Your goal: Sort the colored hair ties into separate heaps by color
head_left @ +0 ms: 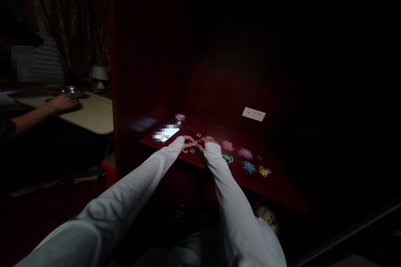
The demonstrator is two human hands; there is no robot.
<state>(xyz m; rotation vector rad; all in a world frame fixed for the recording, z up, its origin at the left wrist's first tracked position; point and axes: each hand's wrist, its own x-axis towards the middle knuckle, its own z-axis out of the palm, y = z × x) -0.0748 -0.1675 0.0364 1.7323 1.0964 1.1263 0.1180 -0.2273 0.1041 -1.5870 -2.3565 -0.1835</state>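
My left hand [188,142] pinches a small pale pink elastic band [196,143] above the front of the dark red desk [282,194]. Close against it, my right hand [205,141] has its fingers drawn together at the same band; whether they grip it too is too small and dim to tell. Below the hands lie a pinkish ring [185,150] and a purple ring [192,150]. Another pale ring [199,135] rests just behind them. Right of my right hand are loose piles of bands: pink [227,145], purple [245,153], green [228,158], blue [249,167] and yellow [265,171].
A lit phone [171,132] lies at the desk's left, with a small jar [179,117] behind it. A wall socket [254,114] is above the desk. Left of the partition [114,71], another person's hand [64,102] is beside a metal bowl [71,90] on a pale table [94,112].
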